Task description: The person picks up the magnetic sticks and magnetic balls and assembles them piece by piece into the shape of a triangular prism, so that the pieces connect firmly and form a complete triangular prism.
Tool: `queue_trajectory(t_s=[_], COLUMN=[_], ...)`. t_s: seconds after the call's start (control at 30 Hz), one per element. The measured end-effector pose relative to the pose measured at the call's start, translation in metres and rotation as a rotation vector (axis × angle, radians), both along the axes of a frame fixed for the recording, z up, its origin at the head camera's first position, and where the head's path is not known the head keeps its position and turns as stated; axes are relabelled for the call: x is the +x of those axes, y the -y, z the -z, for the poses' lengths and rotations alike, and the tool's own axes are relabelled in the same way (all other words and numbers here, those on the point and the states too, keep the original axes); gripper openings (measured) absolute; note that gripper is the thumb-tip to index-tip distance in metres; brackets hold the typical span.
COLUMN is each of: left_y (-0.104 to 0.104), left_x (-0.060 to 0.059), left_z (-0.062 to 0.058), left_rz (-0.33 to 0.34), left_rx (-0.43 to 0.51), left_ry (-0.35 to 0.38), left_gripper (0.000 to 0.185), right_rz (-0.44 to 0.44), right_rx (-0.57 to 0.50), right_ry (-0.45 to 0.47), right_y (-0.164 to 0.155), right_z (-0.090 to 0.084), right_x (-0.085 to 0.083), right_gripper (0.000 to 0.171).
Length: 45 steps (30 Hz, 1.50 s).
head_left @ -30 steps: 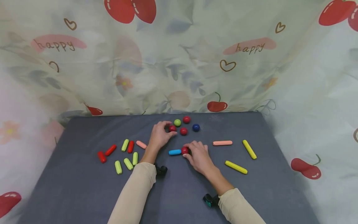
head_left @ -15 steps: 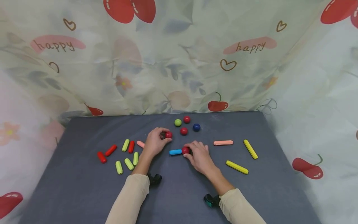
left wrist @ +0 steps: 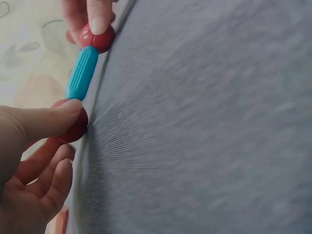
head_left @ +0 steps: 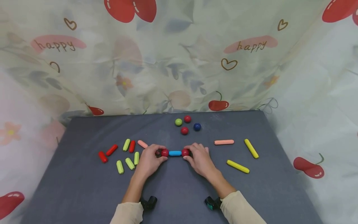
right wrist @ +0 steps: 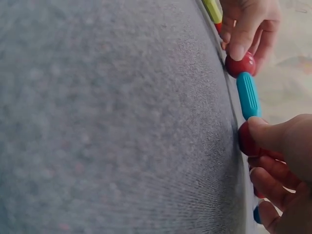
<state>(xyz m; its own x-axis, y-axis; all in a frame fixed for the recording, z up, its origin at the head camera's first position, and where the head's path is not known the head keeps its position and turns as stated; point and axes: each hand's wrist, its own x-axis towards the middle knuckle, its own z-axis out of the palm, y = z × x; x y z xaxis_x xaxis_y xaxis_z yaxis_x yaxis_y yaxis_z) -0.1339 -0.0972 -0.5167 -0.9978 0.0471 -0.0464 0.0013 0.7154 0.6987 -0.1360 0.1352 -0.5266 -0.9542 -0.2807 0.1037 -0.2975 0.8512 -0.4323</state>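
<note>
A short blue ribbed rod [head_left: 175, 153] lies crosswise between two red balls, one at each end. My left hand [head_left: 151, 160] pinches the left red ball [head_left: 165, 152] between thumb and fingers, right against the rod's left end. At the other end my right hand [head_left: 199, 157] pinches the right red ball [head_left: 185, 152]. In the left wrist view the left thumb presses on its ball [left wrist: 75, 127] where it meets the blue rod [left wrist: 82, 73]. The right wrist view has the right thumb on its ball [right wrist: 247, 139], with the rod [right wrist: 248, 95] leading to the other ball.
Behind the hands sit a green ball [head_left: 178, 122], a blue ball [head_left: 197, 127] and two more red balls. Short red and light green rods [head_left: 120, 167] lie left, with a pink one. A pink rod [head_left: 223, 142] and two yellow rods [head_left: 237, 166] lie right.
My left hand has taken a red ball from the group at the back and brought it toward me to the blue rod's left end. My right hand has stayed on its ball.
</note>
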Motion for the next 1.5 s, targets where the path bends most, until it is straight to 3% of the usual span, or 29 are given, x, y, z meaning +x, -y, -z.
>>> queue_trajectory(t_s=[0.27,0.43,0.53,0.63,0.73,0.83,0.93,1.1,1.17,1.3,1.5], left_y=[0.001,0.032,0.059,0.075,0.078,0.073,0.061,0.030,0.017,-0.003,-0.015], left_x=[0.007,-0.007,-0.020,-0.033,-0.041,-0.045,-0.046,-0.046,-0.045,-0.041,-0.036], left_z=[0.003,-0.011,-0.015,-0.014,-0.012,-0.010,-0.014,-0.025,-0.023,-0.017,-0.009], left_rz=[-0.010,-0.022,-0.040,-0.016,0.043,0.062,0.033,-0.049,-0.057,-0.060,-0.065], left_rx=[0.016,0.044,-0.044,-0.183,-0.321,-0.394,-0.324,-0.064,-0.001,0.074,0.068], left_ry=[-0.007,-0.027,-0.065,-0.051,-0.045,-0.079,-0.060,0.061,0.082,0.108,0.153], left_gripper=[0.039,0.044,0.046,0.045,0.036,0.026,0.035,0.043,0.042,0.039,0.041], right_rz=[-0.004,-0.008,-0.006,0.004,0.010,0.010,0.004,0.004,0.006,0.009,0.024], right_rx=[-0.008,-0.014,-0.011,-0.007,-0.010,-0.019,-0.025,-0.032,-0.032,-0.024,-0.019], right_ry=[-0.015,-0.007,-0.002,0.007,0.013,0.014,0.009,0.004,0.004,0.008,0.012], right_y=[-0.002,-0.003,-0.003,-0.003,-0.002,-0.002,-0.001,-0.001,-0.001,0.000,0.000], right_z=[0.002,0.002,0.003,0.004,0.003,0.003,0.003,0.002,0.002,0.002,0.001], right_x=[0.005,0.005,0.005,0.005,0.005,0.006,0.006,0.005,0.005,0.005,0.006], right_gripper=[0.043,0.042,0.043,0.043,0.043,0.042,0.042,0.042,0.042,0.042,0.042])
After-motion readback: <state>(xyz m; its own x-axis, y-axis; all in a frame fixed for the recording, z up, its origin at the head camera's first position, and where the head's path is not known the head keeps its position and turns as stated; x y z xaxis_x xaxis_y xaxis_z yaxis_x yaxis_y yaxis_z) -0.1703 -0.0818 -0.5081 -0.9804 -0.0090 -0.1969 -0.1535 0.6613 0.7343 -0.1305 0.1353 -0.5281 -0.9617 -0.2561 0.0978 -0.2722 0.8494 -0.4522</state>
